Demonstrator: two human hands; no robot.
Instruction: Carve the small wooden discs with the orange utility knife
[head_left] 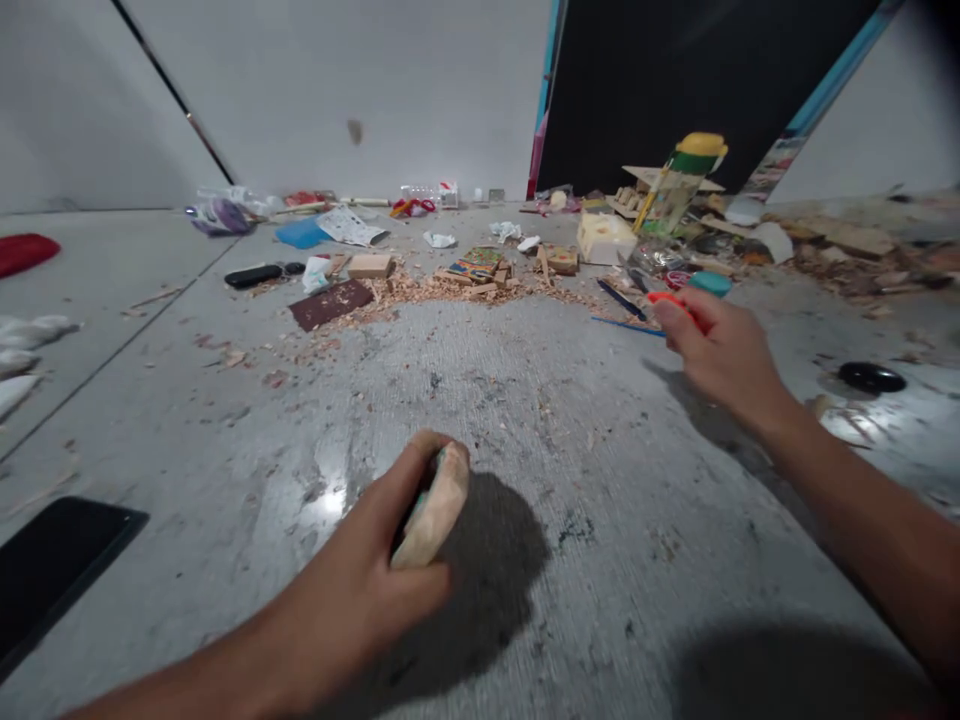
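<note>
Left hand (pixel 367 560): here it is, low and near the middle, digits curled round a pale wooden piece (pixel 442 505), gripping it at its edges; the curve faces right, and that wrap presumably keeps the piece steady.
Wooden piece: held just above the floor (pixel 555 400), its shadow spreading beside it; a greenish patch shows inside the grip, too hidden to name.
Right hand (pixel 724 345): out to the right, well apart from the left, thumb and fingers pinching an orange handle (pixel 667 298); a pinch like that likely serves fine control.
Orange handle: points up and away, towards a grey, blade-like tip that blurs, so I can't say for certain that they're one tool.
Blue tools: a dark blue pen-like tool (pixel 621 299) and a thin blue stick (pixel 628 326) lie just beyond the right fingers, probably parked there for easy reach.
Shavings: a ragged band of wood shavings (pixel 420 288) runs across the middle distance, perhaps brushed aside to leave working room.
Wooden block and brown sheet: the block (pixel 370 266) sits by the shavings, the sheet (pixel 331 303) flat in front of it, both clear of the hands.
Phone: the dark phone (pixel 67 560) lies flat at far left, seemingly out of the way.
</note>
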